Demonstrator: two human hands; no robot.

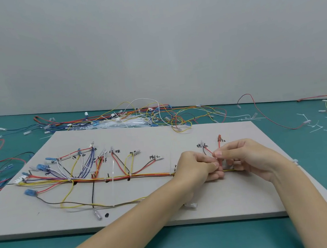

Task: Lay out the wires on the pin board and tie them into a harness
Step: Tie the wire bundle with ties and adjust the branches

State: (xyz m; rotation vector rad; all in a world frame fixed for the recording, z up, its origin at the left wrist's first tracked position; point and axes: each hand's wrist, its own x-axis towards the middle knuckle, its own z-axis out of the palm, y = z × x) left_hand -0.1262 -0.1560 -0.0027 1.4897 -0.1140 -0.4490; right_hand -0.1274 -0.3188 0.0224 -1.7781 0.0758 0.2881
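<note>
Both hands, left hand (197, 166) and right hand (245, 158), pinch the red wire (219, 148) near the pin board's (210, 206) right edge; tying looks underway, cinching likely follows.

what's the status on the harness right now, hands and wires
Left hand and right hand both pinching red wire at board's right end. Main bundle laid along pin board. Nothing blocking.

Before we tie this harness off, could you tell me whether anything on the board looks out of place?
Yes: below the main bundle, a brown wire and a yellow wire sag in loose loops across the pin board, not gathered in. Both hands, left hand and right hand, work at the right end.
</note>
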